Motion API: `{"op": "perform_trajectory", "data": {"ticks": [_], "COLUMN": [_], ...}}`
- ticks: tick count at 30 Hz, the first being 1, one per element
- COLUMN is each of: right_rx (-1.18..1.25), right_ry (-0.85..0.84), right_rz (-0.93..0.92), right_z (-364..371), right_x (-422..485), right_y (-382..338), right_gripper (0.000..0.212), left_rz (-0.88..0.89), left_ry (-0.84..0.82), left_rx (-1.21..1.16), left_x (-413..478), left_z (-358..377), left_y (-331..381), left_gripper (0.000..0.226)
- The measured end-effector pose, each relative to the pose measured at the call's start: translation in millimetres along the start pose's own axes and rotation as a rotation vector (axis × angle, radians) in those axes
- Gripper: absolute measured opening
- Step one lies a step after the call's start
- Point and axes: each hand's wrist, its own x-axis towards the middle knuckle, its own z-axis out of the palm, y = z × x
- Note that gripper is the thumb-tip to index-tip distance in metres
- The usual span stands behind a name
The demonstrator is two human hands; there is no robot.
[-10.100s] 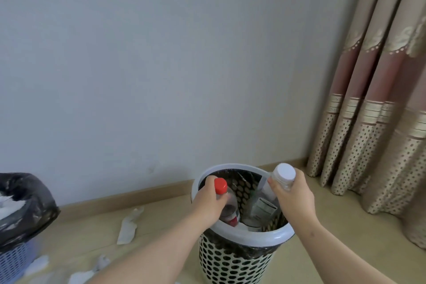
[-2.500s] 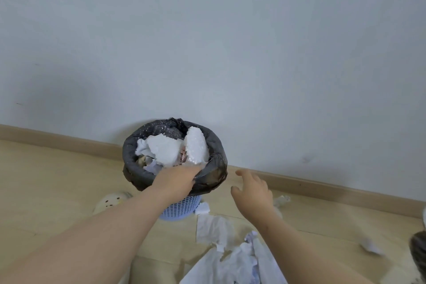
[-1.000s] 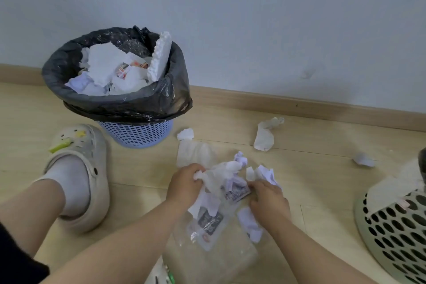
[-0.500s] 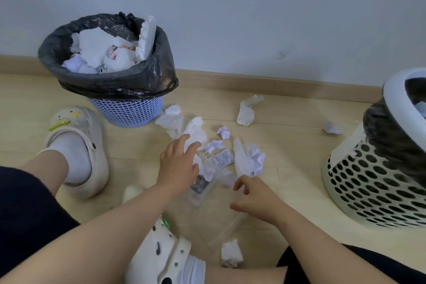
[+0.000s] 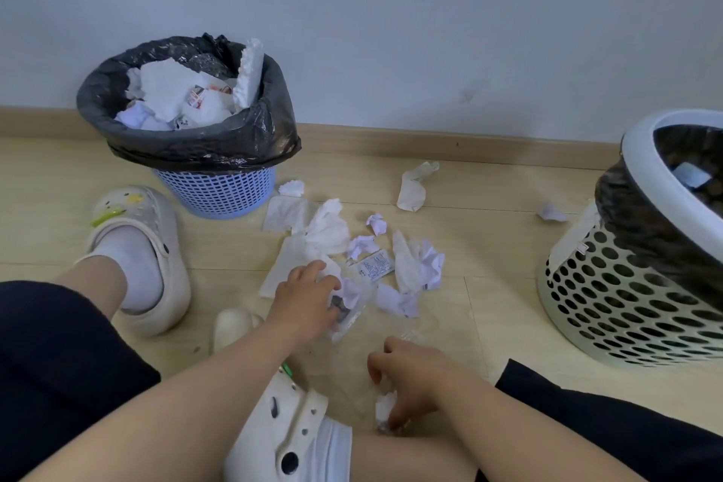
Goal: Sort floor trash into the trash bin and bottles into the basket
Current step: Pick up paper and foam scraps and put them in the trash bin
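Note:
The blue trash bin [image 5: 219, 188], lined with a black bag, stands at the left by the wall, heaped with white paper and foam. The white perforated basket [image 5: 610, 297] is at the right edge; its contents are mostly hidden. Between them lies a pile of tissues and crumpled paper [image 5: 418, 266]. My left hand [image 5: 305, 301] has its fingers curled onto a clear plastic wrapper [image 5: 350, 311] with paper scraps at the pile's near edge. My right hand [image 5: 414, 376] pinches a small crumpled white paper ball [image 5: 385, 407] close to my foot.
My two feet in cream clogs, one [image 5: 137, 246] left of the pile and one [image 5: 285, 430] at the bottom centre, flank the working area. A loose wrapper [image 5: 410, 192] and a small scrap [image 5: 551, 213] lie nearer the wall. A wooden skirting board [image 5: 450, 145] runs along the wall.
My left hand has closed down onto the clear wrapper at the pile's edge. My right hand has pulled back toward me and taken the paper ball by my foot.

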Motion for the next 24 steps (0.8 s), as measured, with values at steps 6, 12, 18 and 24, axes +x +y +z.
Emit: {"op": "perform_trajectory", "data": {"ticks": [6,12,18,24], "right_rx": [0.150,0.756,1.245,1.304], "right_ry": [0.227,0.470,0.766,0.649], "right_rz": [0.160,0.245,0.305,0.420], "right_z": [-4.3,-23.7,-65.9,-90.8], "right_x": [6.5,18.7,59.0,113.0], "right_y": [9.2,11.2,34.1,65.3], "right_gripper": [0.032,0.028,0.024,0.025], "left_rz": [0.011,-0.072,-0.122,-0.108], "left_ry": [0.045,0.244,0.316,0.289], "left_rx": [-0.018,-0.185,-0.221,-0.195], "left_x": [1.7,20.1,55.8,116.6], "left_z": [0.5,-16.0,-42.5,-64.2], "left_y": [2.6,-5.6,-21.7,-31.3], "left_gripper": [0.039,0.037,0.037,0.041]}}
